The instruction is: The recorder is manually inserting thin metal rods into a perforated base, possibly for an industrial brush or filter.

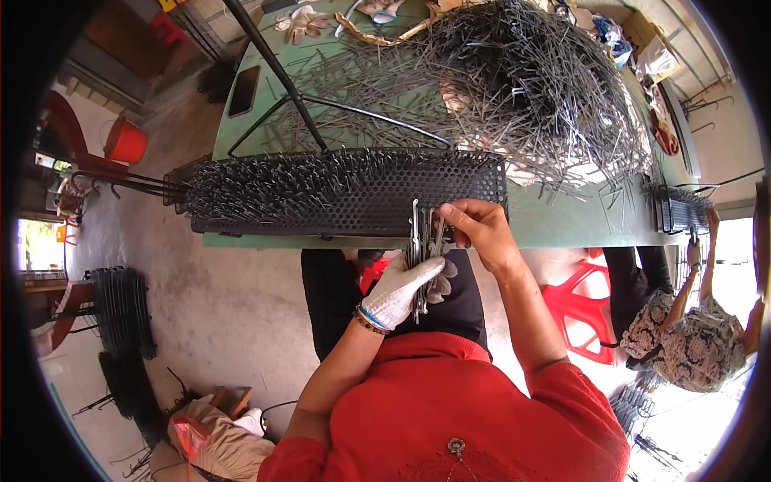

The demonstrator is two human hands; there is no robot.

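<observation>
My left hand (pixel 397 291), in a white knit glove, is wrapped round a small upright bundle of thin metal rods (pixel 416 233) with bent or flattened ends. Bare and closed in a pinch, my right hand (pixel 483 231) is at the top of that bundle, with its thumb and fingers on a rod end. Just beyond both hands lies a long black perforated rack (pixel 430 191) along the table's near edge. Many dark rods (pixel 265 189) stand packed in the holes of its left and middle part, while bare holes show towards its right end.
A large tangled pile of rods (pixel 530 76) covers the far right of the green table (pixel 554 221). A black metal frame (pixel 297 100) rises behind the rack. A phone (pixel 244 91) and gloves (pixel 303 24) lie farther back. At right, another person (pixel 695 337) works beside a red stool (pixel 580 309).
</observation>
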